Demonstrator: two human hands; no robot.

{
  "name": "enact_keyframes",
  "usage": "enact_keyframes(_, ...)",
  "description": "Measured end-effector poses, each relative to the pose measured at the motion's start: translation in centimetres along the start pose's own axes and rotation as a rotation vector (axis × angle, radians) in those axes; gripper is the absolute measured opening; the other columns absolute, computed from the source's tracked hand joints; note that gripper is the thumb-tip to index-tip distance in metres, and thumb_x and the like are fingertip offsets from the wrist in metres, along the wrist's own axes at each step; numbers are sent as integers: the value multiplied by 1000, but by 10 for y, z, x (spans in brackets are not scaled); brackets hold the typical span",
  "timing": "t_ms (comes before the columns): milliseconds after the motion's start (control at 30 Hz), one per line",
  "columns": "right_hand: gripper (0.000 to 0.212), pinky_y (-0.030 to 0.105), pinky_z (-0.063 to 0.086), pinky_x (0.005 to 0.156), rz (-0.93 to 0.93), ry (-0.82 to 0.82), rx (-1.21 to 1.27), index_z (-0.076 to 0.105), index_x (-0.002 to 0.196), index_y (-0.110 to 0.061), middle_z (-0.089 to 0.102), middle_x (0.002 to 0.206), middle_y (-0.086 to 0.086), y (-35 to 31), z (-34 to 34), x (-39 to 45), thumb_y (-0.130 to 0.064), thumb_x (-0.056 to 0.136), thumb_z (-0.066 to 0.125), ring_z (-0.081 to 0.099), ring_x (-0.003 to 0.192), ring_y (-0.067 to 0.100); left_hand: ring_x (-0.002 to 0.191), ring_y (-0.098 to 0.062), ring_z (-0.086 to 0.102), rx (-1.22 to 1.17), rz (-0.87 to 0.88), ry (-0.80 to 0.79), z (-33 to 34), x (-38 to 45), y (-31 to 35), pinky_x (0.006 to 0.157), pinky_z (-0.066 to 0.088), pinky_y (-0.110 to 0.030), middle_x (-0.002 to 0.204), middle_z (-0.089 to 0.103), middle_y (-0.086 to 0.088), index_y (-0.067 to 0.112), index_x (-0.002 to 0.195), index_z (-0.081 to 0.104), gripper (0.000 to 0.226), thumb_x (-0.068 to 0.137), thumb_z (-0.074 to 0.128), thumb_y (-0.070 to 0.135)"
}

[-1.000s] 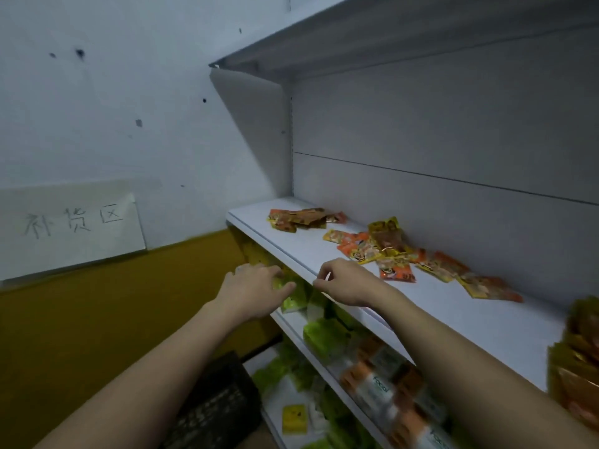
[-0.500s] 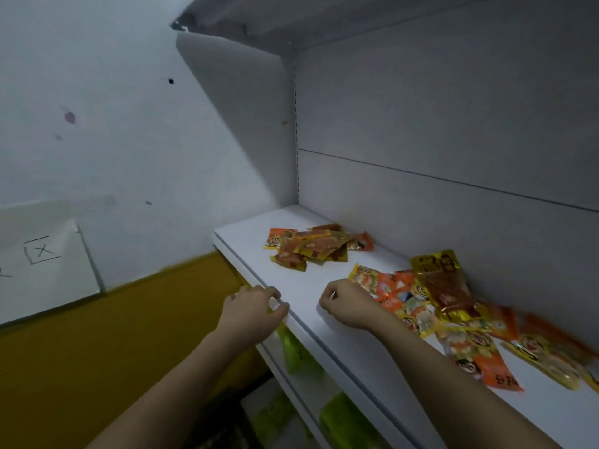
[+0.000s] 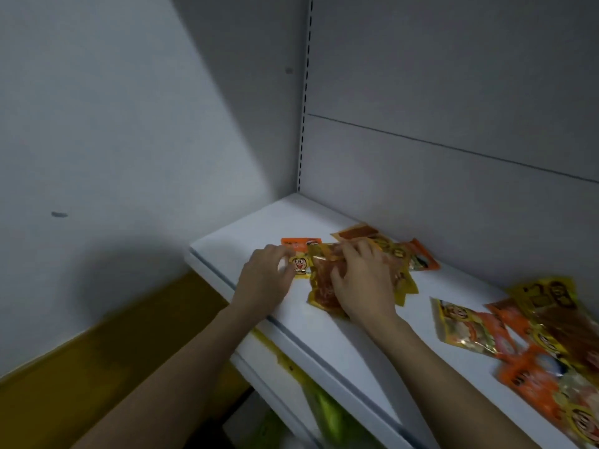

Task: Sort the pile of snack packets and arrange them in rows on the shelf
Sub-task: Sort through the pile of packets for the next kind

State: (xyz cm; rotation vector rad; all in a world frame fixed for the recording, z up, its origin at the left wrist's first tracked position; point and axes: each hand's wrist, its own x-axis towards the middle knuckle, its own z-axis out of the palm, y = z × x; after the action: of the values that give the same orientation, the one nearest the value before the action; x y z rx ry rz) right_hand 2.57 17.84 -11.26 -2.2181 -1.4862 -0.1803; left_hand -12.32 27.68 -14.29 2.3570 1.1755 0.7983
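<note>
A small pile of snack packets lies near the left end of the white shelf (image 3: 327, 338). My right hand (image 3: 361, 283) rests flat on the pile, fingers spread over a yellow packet with reddish contents (image 3: 322, 286). My left hand (image 3: 264, 277) is just left of it, and its fingertips and thumb pinch the edge of an orange packet with a cartoon face (image 3: 299, 256). More orange and yellow packets (image 3: 421, 259) stick out behind my right hand. A larger loose pile of packets (image 3: 531, 332) spreads over the shelf at the right.
The grey back panel (image 3: 453, 189) rises behind the shelf, with a slotted upright (image 3: 304, 108) in the corner. A white wall with a yellow lower band (image 3: 81, 367) closes off the left. Green packets (image 3: 324, 413) sit on the shelf below.
Both hands moved forward from the shelf's front edge onto the small left pile. The view swung closer and to the right, and the paper sign on the wall dropped out of sight.
</note>
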Motion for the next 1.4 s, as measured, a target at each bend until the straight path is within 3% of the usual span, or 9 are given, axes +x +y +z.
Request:
enact_keyframes(233, 40, 47, 42, 97, 60, 87, -2, 59, 130, -20, 57, 129, 4, -11, 43, 59, -37, 95, 50, 46, 118, 29, 117, -27, 58, -47, 62, -12, 24, 75, -43, 95, 49, -46, 129, 65, -6, 20, 131, 64, 63, 84, 52, 60)
enact_keyframes(467, 54, 40, 32, 97, 5, -102, -120, 55, 129, -33, 48, 129, -8, -2, 57, 47, -62, 86, 44, 37, 123, 19, 112, -23, 59, -195, 34, -31, 28, 82, -51, 94, 50, -45, 115, 68, 3, 28, 130, 61, 45, 88, 76, 29)
enact_keyframes(600, 50, 40, 29, 101, 11, -151, -93, 51, 133, -34, 43, 133, -10, 7, 44, 45, -58, 89, 52, 32, 125, 17, 103, -18, 63, -402, 4, -11, 23, 80, -50, 70, 55, -15, 108, 61, 1, 23, 125, 62, 42, 88, 73, 6)
enact_keyframes(733, 60, 45, 27, 105, 36, -204, -172, 42, 142, -34, 38, 138, -6, 14, 34, 40, -62, 89, 48, 30, 128, 21, 100, -15, 63, -551, -43, 50, 18, 78, -50, 57, 54, -10, 111, 60, -4, 26, 118, 60, 40, 91, 68, -1)
enact_keyframes(867, 54, 44, 29, 103, 63, -240, -134, 49, 137, -35, 42, 129, -6, 18, 20, 29, -64, 93, 40, 34, 123, 19, 101, -18, 64, -502, -9, 16, 23, 77, -51, 70, 60, -26, 113, 62, -6, 21, 121, 63, 39, 91, 66, -3)
enact_keyframes(933, 40, 42, 36, 99, 150, -111, -60, 59, 127, -28, 49, 124, -3, 29, 10, 25, -52, 96, 49, 41, 121, 21, 106, -27, 60, -334, 57, 73, 27, 75, -48, 85, 56, -44, 115, 66, -8, 17, 120, 66, 39, 87, 68, -4)
enact_keyframes(1033, 42, 41, 43, 95, 364, 94, -37, 61, 122, -17, 54, 123, 7, 53, -6, 26, -48, 93, 58, 47, 119, 30, 112, -29, 54, -237, 51, 195, 27, 84, -25, 92, 49, -49, 119, 66, -7, 16, 119, 68, 33, 89, 66, 2)
enact_keyframes(1200, 86, 47, 35, 106, 529, -129, -80, 35, 148, -16, 38, 143, 13, 69, -19, 19, -67, 84, 59, 30, 135, 32, 127, -27, 51, -168, 77, -142, 58, 130, 28, 106, 44, -44, 136, 56, -9, 17, 132, 62, 37, 97, 63, 26)
enact_keyframes(1400, 82, 45, 38, 104, 384, -335, -41, 44, 140, -28, 41, 137, 1, 88, -36, 1, -69, 74, 69, 36, 128, 26, 123, -39, 52, 162, -7, -414, 93, 165, 47, 100, 46, -44, 126, 61, -16, 10, 119, 66, 61, 85, 64, 61)
